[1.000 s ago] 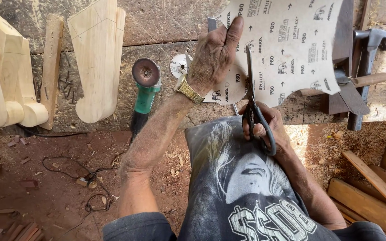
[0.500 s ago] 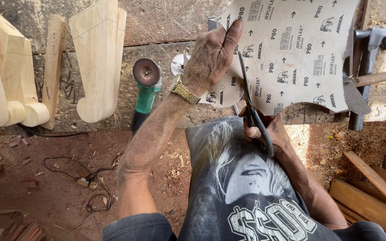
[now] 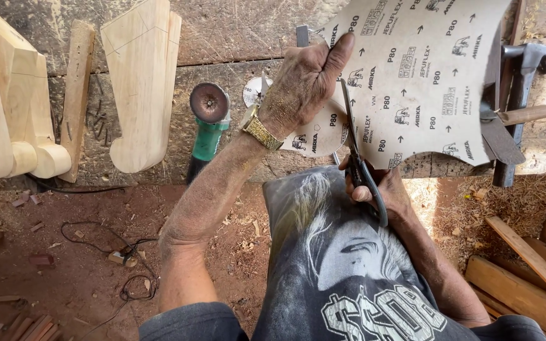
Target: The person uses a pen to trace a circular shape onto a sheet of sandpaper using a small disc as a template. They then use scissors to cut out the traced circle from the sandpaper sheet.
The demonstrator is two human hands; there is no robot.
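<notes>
Nearest the body, the right hand (image 3: pixel 380 189) has its fingers curled through the handle loops of a pair of scissors (image 3: pixel 358 151), gripping them tight, with the blades pointing away and slicing into a sheet of sandpaper (image 3: pixel 424 82) seen from its pale printed back. Just beyond those fingers, the left hand (image 3: pixel 301 85) pinches the cut edge of the sheet, thumb stretched along the paper and the other fingers closed under it. Left of the left hand's fingers, a green angle grinder (image 3: pixel 208 120) lies on the worn workbench (image 3: pixel 222 38). Farther left lie shaped pale wood pieces (image 3: pixel 140 82). To the right of the fingers, past the sheet, a claw hammer (image 3: pixel 522 95) rests on the bench.
</notes>
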